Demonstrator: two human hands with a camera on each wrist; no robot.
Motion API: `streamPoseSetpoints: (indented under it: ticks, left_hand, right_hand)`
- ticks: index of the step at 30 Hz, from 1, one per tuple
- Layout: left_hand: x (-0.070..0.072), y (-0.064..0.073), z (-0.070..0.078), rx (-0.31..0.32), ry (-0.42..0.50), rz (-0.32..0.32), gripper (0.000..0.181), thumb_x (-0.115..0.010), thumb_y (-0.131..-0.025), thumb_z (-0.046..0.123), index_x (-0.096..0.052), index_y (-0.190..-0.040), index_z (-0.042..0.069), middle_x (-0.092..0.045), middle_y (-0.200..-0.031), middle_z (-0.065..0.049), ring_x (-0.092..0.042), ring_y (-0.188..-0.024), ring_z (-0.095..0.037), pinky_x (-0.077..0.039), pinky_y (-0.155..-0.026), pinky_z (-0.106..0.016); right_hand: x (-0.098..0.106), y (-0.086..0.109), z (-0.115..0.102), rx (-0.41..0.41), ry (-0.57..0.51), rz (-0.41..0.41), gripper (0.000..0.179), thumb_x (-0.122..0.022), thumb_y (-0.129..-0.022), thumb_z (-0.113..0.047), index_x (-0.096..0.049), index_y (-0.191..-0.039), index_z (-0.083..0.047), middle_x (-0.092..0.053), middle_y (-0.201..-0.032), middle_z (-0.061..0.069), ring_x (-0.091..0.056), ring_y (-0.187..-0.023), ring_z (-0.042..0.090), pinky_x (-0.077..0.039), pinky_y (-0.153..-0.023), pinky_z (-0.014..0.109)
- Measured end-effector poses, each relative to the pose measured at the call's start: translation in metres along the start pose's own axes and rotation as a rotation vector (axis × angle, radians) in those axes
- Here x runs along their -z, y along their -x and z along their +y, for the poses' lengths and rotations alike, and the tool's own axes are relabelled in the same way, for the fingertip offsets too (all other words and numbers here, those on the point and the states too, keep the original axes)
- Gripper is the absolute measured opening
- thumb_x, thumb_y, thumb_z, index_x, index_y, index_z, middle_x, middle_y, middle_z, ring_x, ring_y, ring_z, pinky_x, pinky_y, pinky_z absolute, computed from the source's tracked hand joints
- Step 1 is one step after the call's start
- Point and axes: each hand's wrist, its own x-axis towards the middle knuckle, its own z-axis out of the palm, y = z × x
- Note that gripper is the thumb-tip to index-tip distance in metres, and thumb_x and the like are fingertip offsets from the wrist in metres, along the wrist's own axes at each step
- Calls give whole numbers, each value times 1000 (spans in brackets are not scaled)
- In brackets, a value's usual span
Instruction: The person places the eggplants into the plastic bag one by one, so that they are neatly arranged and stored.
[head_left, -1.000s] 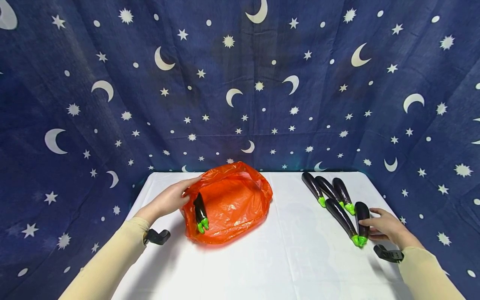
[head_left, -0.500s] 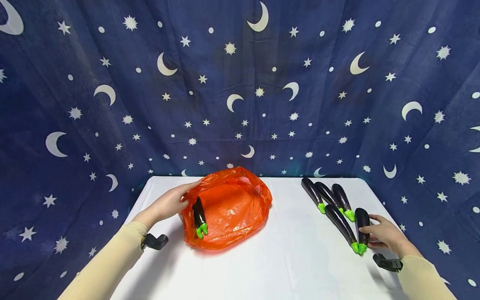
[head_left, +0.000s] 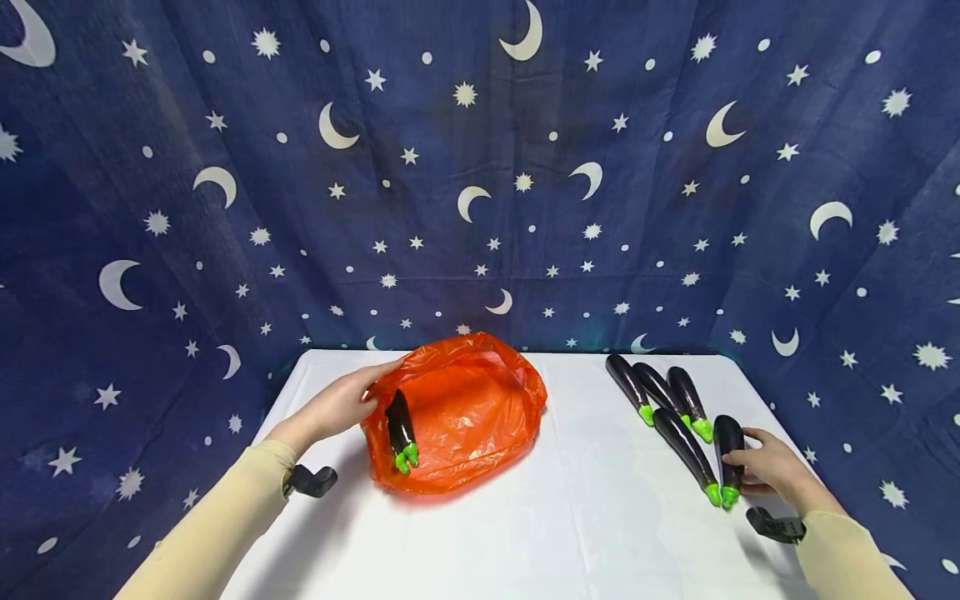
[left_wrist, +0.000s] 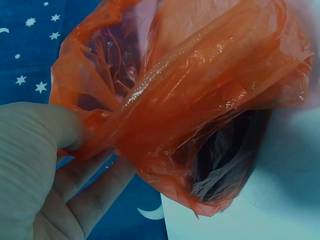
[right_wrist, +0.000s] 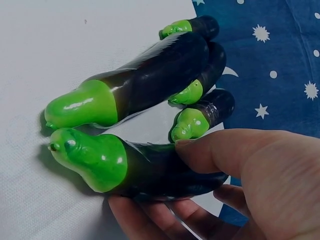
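My left hand [head_left: 337, 407] pinches the left rim of an orange-red plastic bag [head_left: 468, 408], whose wide mouth faces me. Inside, against the bag's left wall, lie dark eggplants [head_left: 401, 421] with two green stem ends showing. In the left wrist view the thumb and fingers [left_wrist: 95, 200] hold the gathered film, and a dark shape [left_wrist: 222, 155] shows through it. On the right, my right hand [head_left: 772, 467] grips the nearest eggplant [right_wrist: 165, 170], thumb on its upper side and fingers underneath. Its green cap lies close beside that of a neighbouring eggplant [right_wrist: 155, 75].
Several more eggplants, among them a far one [head_left: 628, 387], lie grouped at the back right of the white table [head_left: 510, 542]. A dark blue cloth [head_left: 480, 208] with moons and stars hangs behind and along both sides.
My right hand has closed its thumb and fingers round the nearest eggplant, which has shifted slightly right from its neighbour. The left hand keeps its hold on the bag. The head view tilted slightly.
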Motion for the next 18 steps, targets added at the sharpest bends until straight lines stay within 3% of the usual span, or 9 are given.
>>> streamPoseSetpoints:
  ticks: [12,18]
  left_hand:
    - [-1,5,-2,23,14,6,69,-57,-93,-7,-46,-156,17,-54,-149,-10,-54,-131,-32,-41,-111,-55]
    - [-1,3,-2,5,2,14,69,-57,-93,-5,-45,-157,17,-55,-148,-11,-55,-130,-32,-41,-110,-55]
  right_hand:
    - [-7,-2,5,13,1,50,91,-60,-92,-11,0,-153,17,-45,-122,50,-69,-88,36,-61,-74,50]
    - [3,-3,4,64,27,119,90,-59,-92,-9,2,-153,17,-41,-123,50,-68,-84,30,-61,-71,49]
